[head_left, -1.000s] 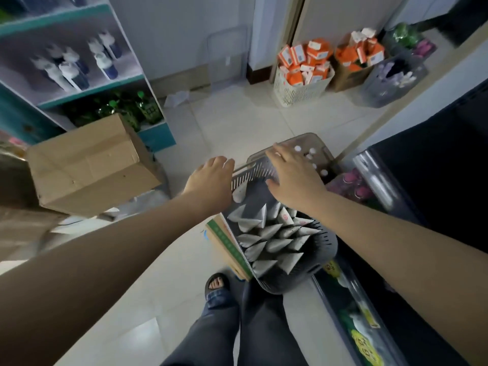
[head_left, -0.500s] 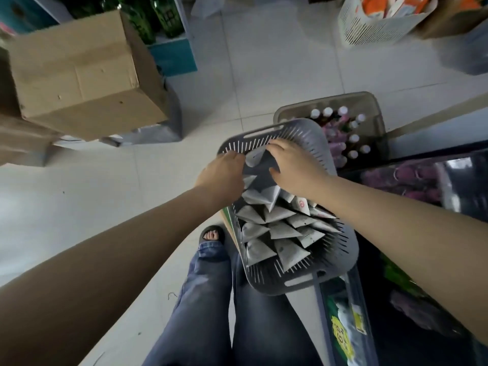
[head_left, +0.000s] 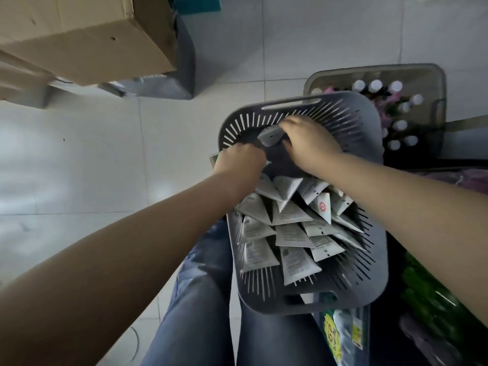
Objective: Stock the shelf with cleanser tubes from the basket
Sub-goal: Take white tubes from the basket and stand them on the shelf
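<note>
Both hands are reached into the grey basket (head_left: 351, 120), the right hand (head_left: 309, 143) curled round one white cleanser tube (head_left: 270, 134), the left hand (head_left: 239, 161) fisted just beside it, its hold undiscernible, the remaining tubes (head_left: 290, 228) packed behind both wrists.

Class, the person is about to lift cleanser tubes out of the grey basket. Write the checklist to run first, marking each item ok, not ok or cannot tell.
1. Right hand has a grip on one cleanser tube: ok, fingers curl round it.
2. Left hand grip: cannot tell, its fist hides what it holds.
3. Other tubes contained in the grey basket: ok, heaped inside its walls.
4. Basket's support steady: cannot tell, underside hidden.
5. Cardboard box clear of the hands: ok, it stands apart to the left.
</note>
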### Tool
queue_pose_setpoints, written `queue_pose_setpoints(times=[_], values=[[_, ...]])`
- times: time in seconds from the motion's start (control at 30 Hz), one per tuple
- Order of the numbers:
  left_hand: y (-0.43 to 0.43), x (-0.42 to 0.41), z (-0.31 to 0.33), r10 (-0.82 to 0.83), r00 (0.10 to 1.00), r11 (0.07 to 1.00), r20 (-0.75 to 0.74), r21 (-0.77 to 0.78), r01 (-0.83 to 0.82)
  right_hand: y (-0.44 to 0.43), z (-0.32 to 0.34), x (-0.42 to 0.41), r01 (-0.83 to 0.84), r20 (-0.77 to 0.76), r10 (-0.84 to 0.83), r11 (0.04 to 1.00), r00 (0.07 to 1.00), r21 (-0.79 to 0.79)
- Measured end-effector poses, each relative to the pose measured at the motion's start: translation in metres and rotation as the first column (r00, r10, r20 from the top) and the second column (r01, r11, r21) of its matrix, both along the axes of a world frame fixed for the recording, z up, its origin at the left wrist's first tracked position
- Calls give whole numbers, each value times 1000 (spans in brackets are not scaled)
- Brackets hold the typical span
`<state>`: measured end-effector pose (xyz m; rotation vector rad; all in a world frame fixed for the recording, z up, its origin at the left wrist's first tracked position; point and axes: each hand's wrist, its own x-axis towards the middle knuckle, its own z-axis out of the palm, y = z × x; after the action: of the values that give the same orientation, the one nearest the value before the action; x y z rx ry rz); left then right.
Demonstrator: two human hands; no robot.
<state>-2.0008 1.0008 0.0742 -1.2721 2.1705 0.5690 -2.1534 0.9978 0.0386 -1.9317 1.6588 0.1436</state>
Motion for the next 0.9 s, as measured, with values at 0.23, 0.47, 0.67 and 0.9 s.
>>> queue_pose_setpoints(times=[0.23,0.47,0.67,0.9], values=[[2,-8,-19,-12,999,1000,47,23,11,-9,-24,0,26,32,-23,996,999,-84],[1,-13,-23,-56,997,998,49,-19,57,-14,-30,-5,17,79,-9,995,997,-102],[-3,-15,-9,-134,987,987,83,-77,141,-6,-19,-11,75,107,-60,987,992,-141],[-8,-14,25,-201,976,968,81,-139,210,10,23,-23,202,134,-182,967,974,-154]])
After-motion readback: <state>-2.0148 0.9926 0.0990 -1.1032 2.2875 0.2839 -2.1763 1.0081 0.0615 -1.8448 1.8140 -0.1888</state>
